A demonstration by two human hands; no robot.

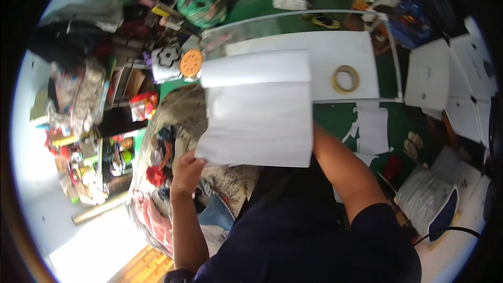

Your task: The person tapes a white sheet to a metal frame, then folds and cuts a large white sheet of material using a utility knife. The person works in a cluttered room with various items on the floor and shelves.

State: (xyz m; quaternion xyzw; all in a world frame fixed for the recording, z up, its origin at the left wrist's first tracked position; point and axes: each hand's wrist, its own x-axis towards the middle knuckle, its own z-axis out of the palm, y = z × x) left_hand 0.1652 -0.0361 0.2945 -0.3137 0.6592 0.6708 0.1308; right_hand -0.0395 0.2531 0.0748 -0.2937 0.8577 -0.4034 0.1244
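Observation:
My left hand point(186, 173) pinches the near left corner of a wide white sheet point(259, 125), thumb on top. The sheet looks like paper or thin plastic film, and its far end point(255, 67) is rolled or folded over. My right forearm point(342, 161) reaches in under the sheet's right edge, and the right hand itself is hidden behind it. Beyond the sheet is a glass-topped table with a pale metal frame point(396, 63). It carries a flat white board or sheet point(334, 47). A roll of tape point(346, 79) lies flat on the board's right part.
Left of me, a bed or couch point(177, 106) holds crumpled clothes. Torn white paper pieces point(371, 129) lie on the green floor at right. White cabinets point(428, 74) stand at far right. A green plastic bag point(202, 2) sits beyond the table's left end.

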